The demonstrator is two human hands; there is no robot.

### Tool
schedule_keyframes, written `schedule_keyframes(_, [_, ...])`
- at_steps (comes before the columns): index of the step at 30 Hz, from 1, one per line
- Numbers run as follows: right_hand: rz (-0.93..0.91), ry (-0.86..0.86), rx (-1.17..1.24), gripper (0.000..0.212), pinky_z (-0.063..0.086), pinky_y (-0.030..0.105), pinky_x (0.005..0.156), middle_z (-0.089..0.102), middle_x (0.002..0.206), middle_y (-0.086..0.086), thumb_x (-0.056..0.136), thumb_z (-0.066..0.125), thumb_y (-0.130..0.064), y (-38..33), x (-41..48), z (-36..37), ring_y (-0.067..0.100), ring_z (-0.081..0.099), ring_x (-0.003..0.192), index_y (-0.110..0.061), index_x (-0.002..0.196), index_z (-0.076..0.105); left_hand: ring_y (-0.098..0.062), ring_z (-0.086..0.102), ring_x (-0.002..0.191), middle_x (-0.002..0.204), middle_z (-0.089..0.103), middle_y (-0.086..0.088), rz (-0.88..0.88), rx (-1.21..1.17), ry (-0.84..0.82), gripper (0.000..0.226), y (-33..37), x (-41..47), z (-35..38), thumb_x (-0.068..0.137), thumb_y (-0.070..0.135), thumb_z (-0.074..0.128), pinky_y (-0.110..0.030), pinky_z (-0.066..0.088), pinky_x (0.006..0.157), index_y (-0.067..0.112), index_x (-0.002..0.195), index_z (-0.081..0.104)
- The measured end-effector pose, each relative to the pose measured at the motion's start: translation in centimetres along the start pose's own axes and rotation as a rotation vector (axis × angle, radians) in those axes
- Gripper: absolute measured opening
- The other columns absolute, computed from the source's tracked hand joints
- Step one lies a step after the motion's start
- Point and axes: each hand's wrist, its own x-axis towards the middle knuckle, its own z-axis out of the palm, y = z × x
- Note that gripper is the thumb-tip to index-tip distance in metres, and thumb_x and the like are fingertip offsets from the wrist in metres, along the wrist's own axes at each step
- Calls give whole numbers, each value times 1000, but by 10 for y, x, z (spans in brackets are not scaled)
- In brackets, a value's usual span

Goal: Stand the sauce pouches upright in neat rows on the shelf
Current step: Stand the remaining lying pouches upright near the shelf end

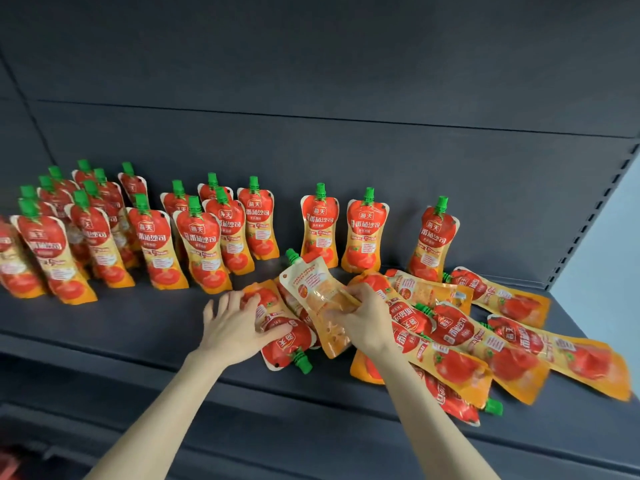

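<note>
Several red-and-orange sauce pouches with green caps stand upright (199, 244) in rows along the back of the dark shelf (138, 327), and three more stand apart at the back right (434, 237). A loose pile of pouches (485, 348) lies flat at the right. My right hand (360, 320) grips one pouch (311, 282) with its pale back side up and its cap pointing to the back left. My left hand (235, 327) rests on a flat-lying pouch (287, 344) whose cap points toward me, the thumb curled over it.
The shelf's dark back panel (346, 98) rises behind the rows. A perforated upright (588, 216) bounds the shelf on the right. The front edge (242, 386) runs under my forearms, with a lower ledge beneath it. Bare shelf surface shows at the front left.
</note>
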Motion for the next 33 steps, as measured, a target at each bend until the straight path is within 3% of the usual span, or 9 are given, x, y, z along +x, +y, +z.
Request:
schedule_keyframes(4, [25, 60, 109, 48, 51, 28, 72, 58, 102, -5, 72, 78, -25, 0, -8, 1, 14, 58, 91, -15, 113, 56, -8, -4, 143, 156, 7, 9, 252, -166, -8, 115, -12, -6, 3, 53, 96, 9, -46, 14, 116, 24, 137, 39])
schedule_keyframes(8, [55, 101, 206, 46, 54, 30, 72, 64, 103, -1, 72, 79, -26, -2, -15, 1, 16, 63, 90, -14, 111, 57, 2, -9, 138, 155, 0, 19, 305, -174, -263, 115, -22, -8, -9, 43, 100, 8, -52, 7, 114, 45, 143, 18])
schedule_keyframes(13, [94, 55, 302, 44, 58, 38, 76, 66, 104, 1, 73, 79, -20, -2, -27, -5, 17, 66, 89, -11, 109, 57, -17, 23, 125, 135, 31, 6, 374, 179, -241, 103, -20, 0, -26, 51, 95, 16, -39, 20, 104, 44, 140, 27])
schedule_keyframes(17, [127, 60, 364, 44, 57, 44, 81, 66, 111, 4, 73, 79, -21, 0, -40, -6, 19, 66, 95, -11, 110, 58, -19, 30, 121, 124, 36, 2, 431, 269, -201, 105, -9, -7, -22, 51, 92, 13, -37, 23, 104, 23, 124, 43])
schedule_keyframes(22, [173, 28, 641, 36, 56, 29, 48, 70, 99, 5, 79, 73, -13, -2, -51, -20, 17, 72, 69, -12, 112, 58, -18, 55, 99, 108, 62, 3, 353, 205, -8, 79, -10, -18, -27, 62, 87, 39, -29, 37, 82, 20, 102, 47])
schedule_keyframes(25, [215, -13, 824, 21, 51, 25, 43, 72, 85, 7, 82, 69, -11, -2, -54, -23, 17, 69, 60, -14, 101, 63, -21, 62, 84, 89, 64, 3, 177, -32, 152, 68, -13, -24, -32, 64, 84, 43, -31, 42, 65, 22, 91, 40])
schedule_keyframes(27, [215, -67, 942, 17, 51, 25, 46, 73, 82, 6, 82, 65, -9, -2, -55, -20, 15, 68, 63, -14, 98, 65, -27, 63, 85, 84, 61, 2, 17, -358, 204, 61, -15, -29, -35, 68, 78, 44, -34, 46, 68, 21, 91, 42])
schedule_keyframes(30, [198, -178, 1054, 32, 55, 22, 63, 71, 101, 8, 77, 62, -16, -6, -57, -13, 16, 70, 84, -11, 108, 66, -21, 64, 90, 85, 63, 9, -115, -988, 157, 45, -3, -39, -48, 76, 67, 44, -31, 49, 73, 27, 95, 55])
schedule_keyframes(33, [189, -278, 1044, 39, 55, 26, 80, 68, 115, 11, 81, 65, -17, -12, -57, 0, 22, 65, 103, -10, 119, 62, -10, 65, 86, 91, 67, 9, -124, -1244, 65, 36, 20, -49, -54, 82, 60, 49, -22, 47, 69, 30, 99, 59])
